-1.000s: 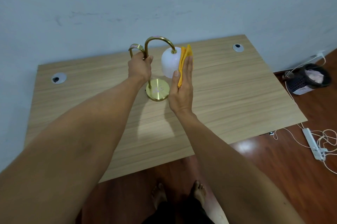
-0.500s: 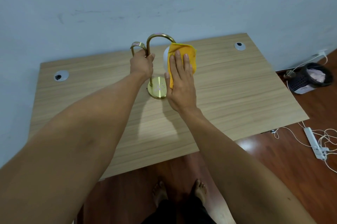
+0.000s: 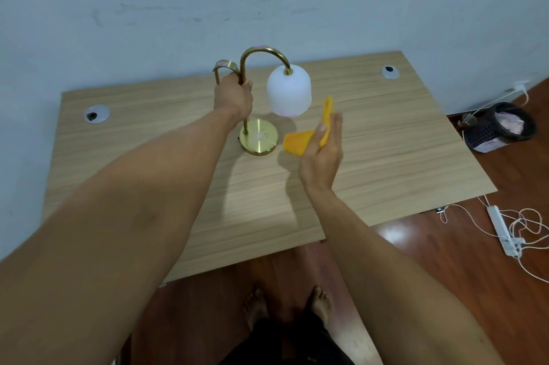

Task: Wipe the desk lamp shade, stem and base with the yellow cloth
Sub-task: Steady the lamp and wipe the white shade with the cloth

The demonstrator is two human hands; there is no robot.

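A desk lamp stands near the back of the wooden desk (image 3: 386, 156). Its white shade (image 3: 288, 91) hangs from a curved brass stem (image 3: 261, 52) above a round brass base (image 3: 259, 139). My left hand (image 3: 233, 97) is closed around the upright part of the stem. My right hand (image 3: 322, 153) holds the yellow cloth (image 3: 300, 142) with thumb and palm, lower right of the shade and apart from it. One cloth flap sticks up above my fingers, another hangs left toward the base.
Two round cable grommets (image 3: 96, 114) (image 3: 389, 72) sit in the desk's back corners. On the floor at right are a dark basket (image 3: 502, 127) and a white power strip (image 3: 503, 231) with loose cords. My bare feet (image 3: 286, 305) stand at the desk's front edge.
My right hand has come off the shade with the cloth, dropping down and to the right. The whole shade is now uncovered. My left hand keeps its grip on the stem.
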